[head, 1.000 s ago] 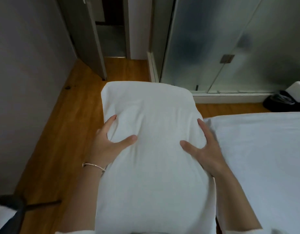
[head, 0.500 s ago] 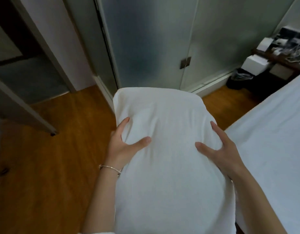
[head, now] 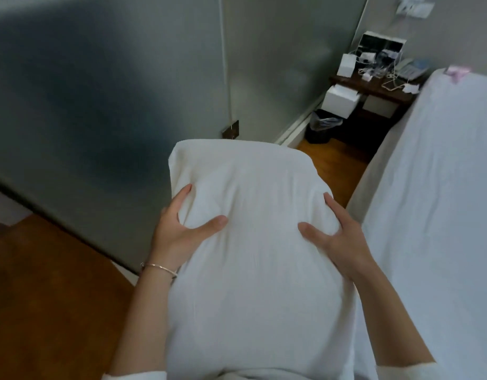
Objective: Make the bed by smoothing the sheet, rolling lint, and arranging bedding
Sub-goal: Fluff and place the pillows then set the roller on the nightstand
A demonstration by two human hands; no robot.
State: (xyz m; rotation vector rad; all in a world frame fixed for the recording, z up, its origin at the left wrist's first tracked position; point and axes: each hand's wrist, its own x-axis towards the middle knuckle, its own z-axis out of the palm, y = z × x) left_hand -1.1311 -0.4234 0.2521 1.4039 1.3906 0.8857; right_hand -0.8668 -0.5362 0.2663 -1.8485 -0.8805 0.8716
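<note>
Beside the bed [head: 434, 215], we hold the white pillow [head: 253, 242] up in the air against our front. Our left hand [head: 179, 231] and right hand [head: 338, 237] squeeze its two sides, thumbs on top, fingers curled in. We think it is soft, puffy and light. It dents where we press. Holding both sides keeps it from flopping.

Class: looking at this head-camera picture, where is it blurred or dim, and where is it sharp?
Head view: dim indoor light; frosted glass wall smeared; nightstand clutter soft; pillow and both hands, left hand, right hand, fairly sharp; bed edges bowed by wide-angle lens.
</note>
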